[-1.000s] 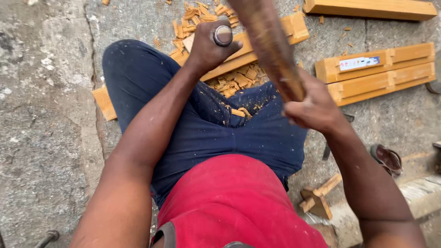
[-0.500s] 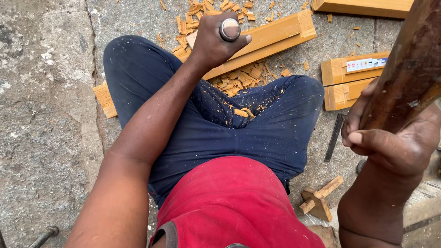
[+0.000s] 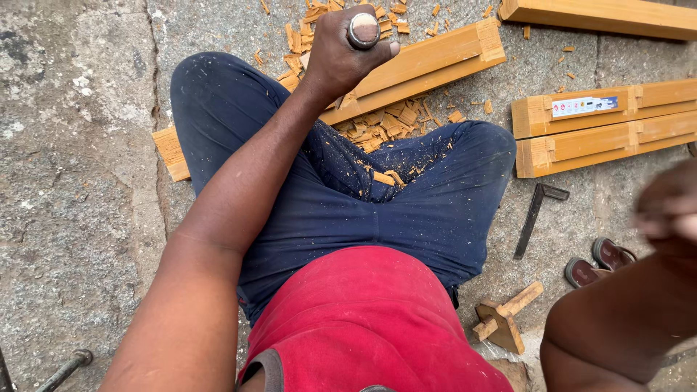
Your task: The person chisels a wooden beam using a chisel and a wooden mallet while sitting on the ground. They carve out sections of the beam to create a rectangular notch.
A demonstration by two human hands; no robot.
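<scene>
— What's that in the left hand [image 3: 341, 54]?

— A chisel [image 3: 363, 30], I'd say. Only its round metal-capped butt shows, poking up out of a closed fist. The fist is wrapped tight round the handle, thumb alongside, and the blade is hidden below it, somewhere against the long wooden rail [image 3: 428, 62] that runs across under the knees.

— How would it handle?

— Stiff and fairly light, to my eye. The capped end looks made for blows, so the place to grip is where the fist already sits, on the handle just under the cap. The edge is surely sharp, though I can't see it.

— And the rail?

— Rigid timber, grooved along its length, lying on the rough stone floor [image 3: 80, 181], partly under the dark blue trousers [image 3: 406, 203]. Wood chips [image 3: 377, 123] are heaped beside it and scattered on the lap. They'd shift underfoot, I reckon.

— The other hand?

— The right hand [image 3: 671, 207] is up at the right edge, blurred. I can't tell whether it's closed on anything or loose.

— What else is around?

— Two more grooved frame pieces [image 3: 602, 127] well to the right, another plank [image 3: 602, 14] at the top, a dark metal try square [image 3: 536, 216] on the floor, sandals [image 3: 599, 263] near it, and a small wooden offcut [image 3: 502, 319] by the red shirt [image 3: 363, 319].
</scene>
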